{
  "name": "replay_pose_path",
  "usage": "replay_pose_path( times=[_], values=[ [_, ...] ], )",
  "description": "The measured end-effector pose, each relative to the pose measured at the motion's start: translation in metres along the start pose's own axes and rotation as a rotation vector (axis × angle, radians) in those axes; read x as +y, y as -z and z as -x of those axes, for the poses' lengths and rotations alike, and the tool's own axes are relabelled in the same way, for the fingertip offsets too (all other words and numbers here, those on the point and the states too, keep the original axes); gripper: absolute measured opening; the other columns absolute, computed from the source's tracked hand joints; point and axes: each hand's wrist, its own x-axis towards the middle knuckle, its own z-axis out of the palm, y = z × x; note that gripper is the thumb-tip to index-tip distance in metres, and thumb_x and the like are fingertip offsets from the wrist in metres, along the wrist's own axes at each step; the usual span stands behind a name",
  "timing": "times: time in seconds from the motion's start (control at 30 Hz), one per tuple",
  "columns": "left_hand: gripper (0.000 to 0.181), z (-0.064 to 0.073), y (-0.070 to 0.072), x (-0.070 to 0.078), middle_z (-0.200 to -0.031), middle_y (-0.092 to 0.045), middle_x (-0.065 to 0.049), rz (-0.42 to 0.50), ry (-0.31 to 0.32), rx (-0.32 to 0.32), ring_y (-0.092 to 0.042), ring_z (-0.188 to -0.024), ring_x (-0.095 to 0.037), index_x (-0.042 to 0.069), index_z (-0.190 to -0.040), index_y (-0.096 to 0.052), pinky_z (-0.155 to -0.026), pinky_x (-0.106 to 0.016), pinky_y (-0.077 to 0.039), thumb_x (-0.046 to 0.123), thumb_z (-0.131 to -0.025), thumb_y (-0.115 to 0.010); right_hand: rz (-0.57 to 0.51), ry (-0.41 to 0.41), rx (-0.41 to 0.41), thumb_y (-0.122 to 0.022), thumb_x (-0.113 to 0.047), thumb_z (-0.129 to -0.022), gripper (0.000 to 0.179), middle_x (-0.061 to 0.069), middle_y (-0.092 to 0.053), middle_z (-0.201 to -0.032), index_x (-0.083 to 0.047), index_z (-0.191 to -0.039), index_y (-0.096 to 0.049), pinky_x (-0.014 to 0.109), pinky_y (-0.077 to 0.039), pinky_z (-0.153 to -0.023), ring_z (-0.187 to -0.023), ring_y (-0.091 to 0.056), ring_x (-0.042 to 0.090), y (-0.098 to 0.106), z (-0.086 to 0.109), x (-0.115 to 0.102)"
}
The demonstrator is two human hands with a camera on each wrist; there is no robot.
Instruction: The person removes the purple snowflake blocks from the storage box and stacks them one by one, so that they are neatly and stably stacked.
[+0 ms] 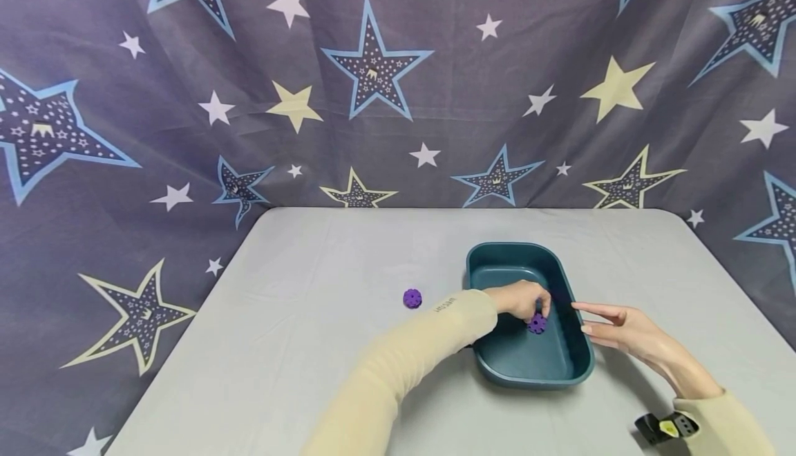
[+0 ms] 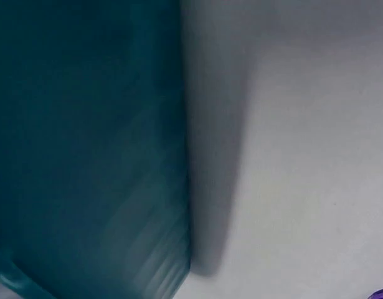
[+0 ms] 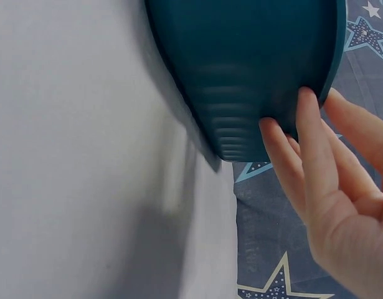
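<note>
A deep teal basin [image 1: 524, 366] stands on the table, right of the middle. My left hand [image 1: 522, 298] reaches over its left side and down inside, fingers bent over a purple notched ball [image 1: 537, 323] that it appears to pinch low in the basin. Another purple notched ball [image 1: 412, 298] lies on the table, left of the basin. My right hand [image 1: 631, 335] touches the basin's right side with its fingers nearly straight. In the right wrist view, its fingertips [image 3: 307, 96] rest against the outer wall near the rim. The left wrist view shows only the basin's outer wall [image 2: 91, 156], not the hand.
The light grey table [image 1: 280, 345] ends at a dark curtain [image 1: 398, 145] with stars at the back and sides. A black strap device [image 1: 667, 428] sits at my right wrist. My left sleeve [image 1: 398, 380] crosses the front of the table.
</note>
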Motion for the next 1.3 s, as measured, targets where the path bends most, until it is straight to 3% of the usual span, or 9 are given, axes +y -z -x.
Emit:
replay_pose_path(
  times=[0.17,0.27,0.47,0.77,1.07,1.3],
  values=[
    [0.024,0.005,0.002,-0.003,-0.073,-0.057,0.002,0.251,0.028,-0.017,-0.057,-0.053,-0.007,0.007,-0.085,-0.067,-0.049,-0.012,-0.047,-0.012,-0.075,-0.056,-0.008,0.015,-0.005,-0.059,-0.009,-0.084,0.037,-0.017,-0.051,-0.111,-0.014,-0.121,-0.056,0.024,-0.048,-0.079,-0.094,-0.056,0.001,0.0,0.0,0.001],
    [0.023,0.007,0.005,-0.006,-0.076,-0.062,0.0,0.326,0.019,-0.028,-0.058,-0.056,-0.008,0.003,-0.087,-0.068,-0.051,-0.013,-0.048,-0.013,-0.076,-0.056,-0.03,0.03,-0.027,-0.058,-0.008,-0.084,0.035,-0.02,-0.052,-0.108,-0.018,-0.118,-0.058,0.023,-0.048,-0.078,-0.093,-0.057,0.002,0.0,0.0,0.002],
    [0.023,0.01,0.009,-0.012,-0.08,-0.062,-0.003,0.397,0.008,-0.054,-0.057,-0.058,-0.007,0.0,-0.091,-0.069,-0.052,-0.013,-0.048,-0.014,-0.076,-0.057,-0.025,0.032,-0.028,-0.058,-0.009,-0.084,0.035,-0.019,-0.052,-0.108,-0.017,-0.119,-0.058,0.024,-0.048,-0.079,-0.093,-0.057,0.002,0.0,0.0,0.001],
    [0.026,0.014,0.014,-0.021,-0.068,-0.055,-0.002,0.539,-0.038,-0.082,-0.049,-0.057,-0.004,-0.005,-0.096,-0.066,-0.054,-0.015,-0.049,-0.018,-0.075,-0.055,-0.002,0.01,-0.012,-0.059,-0.01,-0.084,0.038,-0.012,-0.05,-0.114,-0.011,-0.122,-0.054,0.025,-0.048,-0.08,-0.094,-0.057,0.002,0.0,0.0,0.0],
    [0.023,0.022,0.018,-0.024,-0.072,-0.056,-0.004,0.665,-0.066,-0.078,-0.053,-0.06,-0.007,-0.007,-0.095,-0.065,-0.057,-0.017,-0.051,-0.016,-0.076,-0.056,-0.012,0.019,-0.027,-0.057,-0.009,-0.085,0.038,-0.019,-0.051,-0.11,-0.011,-0.123,-0.053,0.024,-0.048,-0.079,-0.094,-0.056,0.001,0.001,0.0,0.001],
    [0.022,0.031,0.023,-0.026,-0.083,-0.066,-0.012,0.748,-0.059,-0.044,-0.058,-0.063,-0.01,-0.007,-0.095,-0.065,-0.059,-0.02,-0.051,-0.014,-0.076,-0.057,0.01,0.011,-0.01,-0.058,-0.01,-0.085,0.041,-0.02,-0.051,-0.109,-0.006,-0.124,-0.051,0.024,-0.048,-0.079,-0.095,-0.055,0.0,0.0,0.0,0.001]
  ],
)
